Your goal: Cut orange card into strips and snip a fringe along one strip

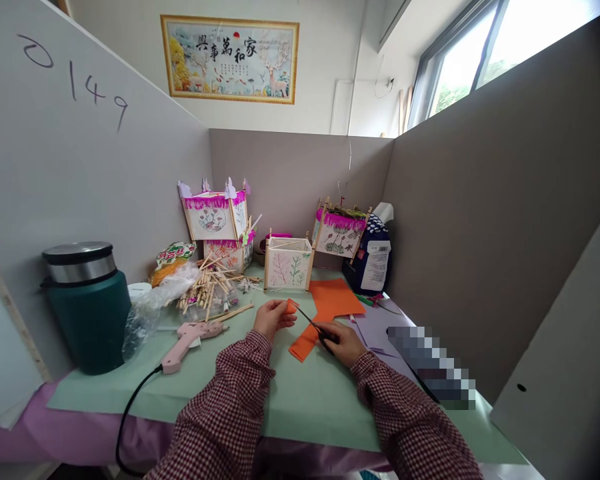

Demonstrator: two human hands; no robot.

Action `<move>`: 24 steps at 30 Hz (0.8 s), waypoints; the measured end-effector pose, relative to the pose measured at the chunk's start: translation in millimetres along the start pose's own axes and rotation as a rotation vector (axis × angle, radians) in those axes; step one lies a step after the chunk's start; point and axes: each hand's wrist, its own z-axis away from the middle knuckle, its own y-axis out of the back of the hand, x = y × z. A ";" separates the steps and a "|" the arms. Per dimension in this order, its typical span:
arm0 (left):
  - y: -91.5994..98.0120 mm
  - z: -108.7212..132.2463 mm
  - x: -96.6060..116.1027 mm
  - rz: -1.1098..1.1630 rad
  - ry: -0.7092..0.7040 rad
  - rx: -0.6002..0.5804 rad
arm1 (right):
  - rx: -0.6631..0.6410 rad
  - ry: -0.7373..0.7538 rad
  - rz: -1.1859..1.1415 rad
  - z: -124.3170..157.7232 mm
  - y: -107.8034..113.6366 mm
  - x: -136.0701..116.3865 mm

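Observation:
My left hand (273, 319) pinches a small piece of orange paper (292, 306) above the green mat. My right hand (343, 341) grips black scissors (314, 325), whose blades point up-left toward that piece. A folded orange strip (303, 347) lies on the mat (300, 400) between my hands, and larger orange sheets (333, 297) lie just behind them. Both sleeves are red-and-white check.
A pink glue gun (187, 341) with a black cord lies left of my hands. A teal flask (86, 307), a plastic bag and a pile of wooden sticks (210, 287) stand at the left. Paper lanterns (215, 217) (288, 264) (338, 232) and a dark packet (373, 263) line the back. Grey partitions enclose the desk.

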 end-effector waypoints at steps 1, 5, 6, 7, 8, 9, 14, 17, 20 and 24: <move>-0.1 0.1 0.0 -0.004 -0.006 -0.005 | 0.000 0.005 -0.003 -0.1 -0.1 0.0; -0.6 0.3 0.2 -0.004 -0.018 -0.010 | 0.003 0.027 -0.016 -0.1 -1.4 1.2; -0.6 0.4 0.4 -0.002 -0.020 -0.006 | 0.001 0.029 -0.018 0.0 -1.7 1.4; -0.6 0.6 0.5 0.000 -0.023 -0.001 | -0.002 0.030 -0.020 0.1 -2.0 1.5; -0.5 0.7 0.7 0.002 -0.026 0.004 | -0.003 0.031 -0.022 0.2 -2.1 1.4; -0.4 0.9 0.9 0.003 -0.028 0.006 | -0.005 0.033 -0.026 0.2 -2.2 1.1; -0.5 1.9 1.6 0.031 -0.025 -0.014 | 0.009 0.034 -0.062 -0.3 -2.5 -0.6; -0.8 2.8 2.0 0.049 -0.024 -0.030 | 0.027 0.002 -0.066 -0.5 -2.4 -0.7; -0.1 2.9 2.2 0.059 -0.039 -0.050 | 0.027 -0.009 -0.072 -0.8 -1.6 -1.0; -0.1 0.9 4.6 0.020 -0.044 -0.021 | 0.031 -0.009 -0.080 -1.2 -0.5 -1.8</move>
